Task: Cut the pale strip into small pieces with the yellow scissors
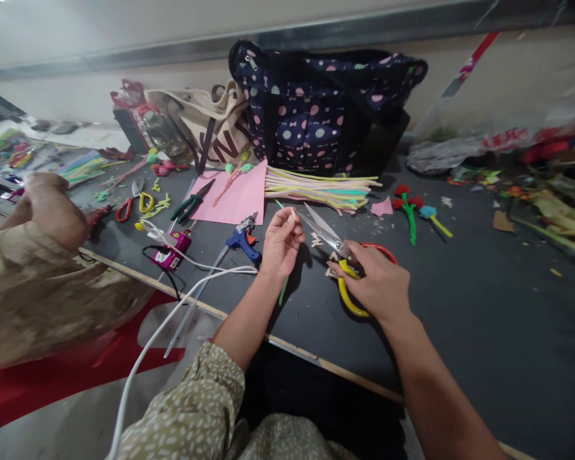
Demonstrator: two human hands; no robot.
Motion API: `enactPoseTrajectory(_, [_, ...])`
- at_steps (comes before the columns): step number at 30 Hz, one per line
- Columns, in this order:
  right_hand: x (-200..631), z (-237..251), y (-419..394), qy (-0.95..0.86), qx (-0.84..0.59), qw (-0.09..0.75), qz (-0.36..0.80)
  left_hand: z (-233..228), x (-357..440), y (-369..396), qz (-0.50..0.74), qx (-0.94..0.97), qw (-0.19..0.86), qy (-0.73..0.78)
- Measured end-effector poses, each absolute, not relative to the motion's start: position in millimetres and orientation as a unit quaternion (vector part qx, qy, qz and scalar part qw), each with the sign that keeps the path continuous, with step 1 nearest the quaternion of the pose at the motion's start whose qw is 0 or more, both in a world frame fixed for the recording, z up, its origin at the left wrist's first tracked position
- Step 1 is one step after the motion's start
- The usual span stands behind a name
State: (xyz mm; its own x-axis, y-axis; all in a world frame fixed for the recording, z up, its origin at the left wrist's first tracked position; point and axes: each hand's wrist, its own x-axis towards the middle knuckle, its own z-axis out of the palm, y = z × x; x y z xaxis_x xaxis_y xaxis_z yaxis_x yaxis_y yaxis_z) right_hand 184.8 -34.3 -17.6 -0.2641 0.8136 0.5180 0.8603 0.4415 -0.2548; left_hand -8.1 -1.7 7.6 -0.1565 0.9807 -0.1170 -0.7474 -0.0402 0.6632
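My left hand (283, 241) is closed in a pinch, with a small pale piece of pipe cleaner (293, 213) at its fingertips. In my right hand (381, 281) is a pair of scissors (334, 241) with one red and one yellow handle. The blades are parted and point at my left fingertips. Below them lie short pale cut pieces (316, 240) on the dark table. A thin green stem (283, 292) shows on both sides of my left hand; whether I hold it is hidden. Just left of that hand rests a blue glue gun (244, 239).
Behind are a bundle of pipe cleaners (321, 190), pink paper (242, 198) and a dotted bag (316, 115). Red flowers (409, 204) and a blue flower (431, 216) lie right. Pliers (191, 202), more scissors (137, 198) and a white cable (172, 310) are left, beside another person's arm (52, 211).
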Motion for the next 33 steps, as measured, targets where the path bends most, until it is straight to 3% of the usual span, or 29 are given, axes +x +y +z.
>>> enactPoseTrajectory(33, [186.3,-16.9,-34.2,-0.798,-0.519,0.293,-0.091,1.3,-7.4,0.9,0.697,0.230,0.584,0.346])
